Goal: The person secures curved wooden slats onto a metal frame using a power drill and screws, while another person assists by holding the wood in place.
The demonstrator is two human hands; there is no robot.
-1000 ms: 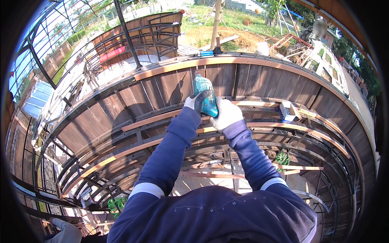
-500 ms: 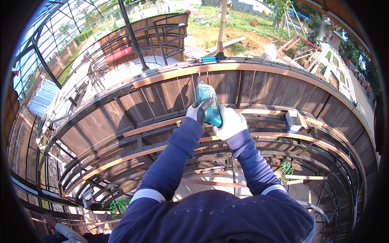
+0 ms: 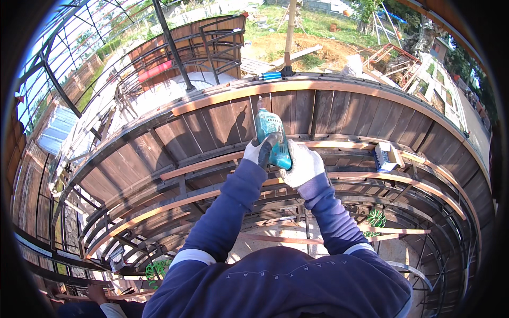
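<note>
A teal power drill points away from me, its nose just short of the curved wooden strip along the top of the slatted wall. My left hand, in a white and grey glove, is closed around the left side of the drill's body. Behind it, my right hand, also gloved, grips the drill's rear end; its fingertips are partly hidden. Whether a screw or bit sits at the drill's tip is too small to tell.
An open box stands on the curved framing at right. A blue item lies on the top rail by a post. Green coiled hoses hang below. At lower left, another person's hand rests near a wooden strip.
The drill and both my hands have drawn back slightly, leaving its nose a little farther from the top strip. At lower left the other person's hand has shifted right.
</note>
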